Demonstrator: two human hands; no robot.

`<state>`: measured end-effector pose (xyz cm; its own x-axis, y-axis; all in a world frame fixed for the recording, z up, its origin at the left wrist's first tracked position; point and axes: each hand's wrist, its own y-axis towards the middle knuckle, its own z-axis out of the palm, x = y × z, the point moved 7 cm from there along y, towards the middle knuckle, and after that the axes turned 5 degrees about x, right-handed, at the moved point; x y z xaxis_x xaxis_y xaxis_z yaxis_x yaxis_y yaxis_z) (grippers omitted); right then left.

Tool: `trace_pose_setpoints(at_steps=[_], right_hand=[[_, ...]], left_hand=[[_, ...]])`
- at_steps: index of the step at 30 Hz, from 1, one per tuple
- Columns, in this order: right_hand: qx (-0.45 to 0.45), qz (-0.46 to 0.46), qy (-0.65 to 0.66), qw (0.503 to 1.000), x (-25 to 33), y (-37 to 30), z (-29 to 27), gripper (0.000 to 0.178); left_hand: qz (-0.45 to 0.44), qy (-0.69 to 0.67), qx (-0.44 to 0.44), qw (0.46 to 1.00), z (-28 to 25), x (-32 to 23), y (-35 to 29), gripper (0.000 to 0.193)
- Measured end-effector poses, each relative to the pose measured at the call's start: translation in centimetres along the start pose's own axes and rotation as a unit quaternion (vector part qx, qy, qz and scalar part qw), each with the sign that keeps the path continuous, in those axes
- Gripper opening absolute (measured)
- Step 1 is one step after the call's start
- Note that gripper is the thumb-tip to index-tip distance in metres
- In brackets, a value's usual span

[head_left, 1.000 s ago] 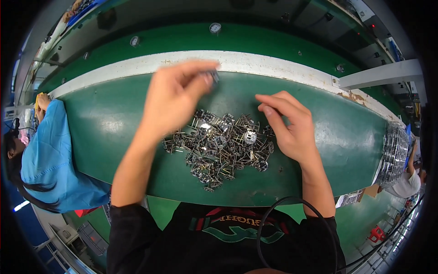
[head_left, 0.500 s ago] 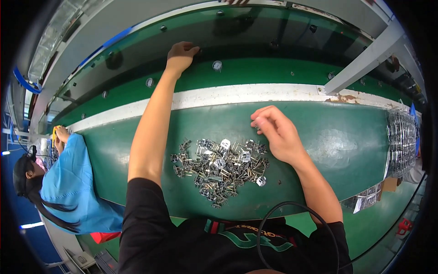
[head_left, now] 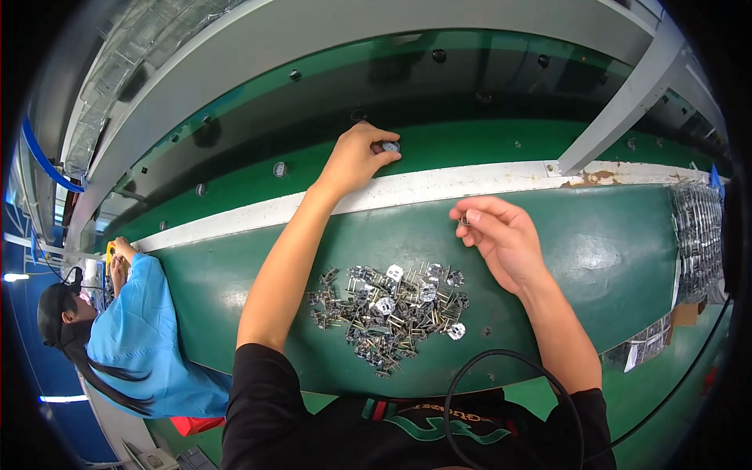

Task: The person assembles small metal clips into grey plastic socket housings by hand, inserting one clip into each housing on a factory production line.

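Observation:
My left hand (head_left: 359, 159) reaches over the white rail onto the green belt. Its thumb and fingers close around a small round part with a pale face (head_left: 390, 146). Over the bench, to the right of the pile, my right hand (head_left: 507, 239) pinches a small metal-pinned part (head_left: 464, 220) between thumb and fingertips; its exact kind is too small to tell. Below and between my hands lies a heap of small black-and-white parts with metal pins (head_left: 384, 313), tangled together on the green bench top (head_left: 439, 235).
A white rail (head_left: 439, 189) separates bench and belt (head_left: 486, 137), where several round parts sit spaced out. A grey post (head_left: 627, 110) rises at right. Clear plastic trays (head_left: 695, 235) are stacked at the right end. Someone in blue (head_left: 149, 337) works at left; a black cable (head_left: 540, 364) loops near me.
My left hand has come back toward the rail and right, closing on the round pale-faced part. The right hand keeps its pinch. The whole view has shifted slightly.

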<state>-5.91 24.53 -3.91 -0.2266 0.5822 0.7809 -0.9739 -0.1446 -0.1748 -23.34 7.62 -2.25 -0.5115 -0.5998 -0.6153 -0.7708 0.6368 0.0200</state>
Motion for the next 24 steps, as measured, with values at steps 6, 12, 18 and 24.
trace_pose_setpoints(at_steps=[6,12,18,24], right_hand=[[-0.015,-0.054,-0.063,0.996,0.8,-0.2,0.3,0.017],[-0.013,-0.150,-0.129,0.980,1.5,-1.8,3.1,0.016],[0.012,-0.326,-0.478,0.815,3.3,-3.2,5.9,0.017],[0.002,-0.362,-0.530,0.767,3.0,-3.8,6.9,0.017]], left_hand=[[-0.096,-0.487,-0.024,0.868,0.0,-1.8,-6.0,0.040],[0.000,-0.350,-0.072,0.934,1.1,-7.6,-11.5,0.041],[-0.024,-0.443,-0.014,0.896,4.6,-8.2,-12.9,0.038],[-0.098,-0.475,0.032,0.874,6.1,-8.4,-13.4,0.039]])
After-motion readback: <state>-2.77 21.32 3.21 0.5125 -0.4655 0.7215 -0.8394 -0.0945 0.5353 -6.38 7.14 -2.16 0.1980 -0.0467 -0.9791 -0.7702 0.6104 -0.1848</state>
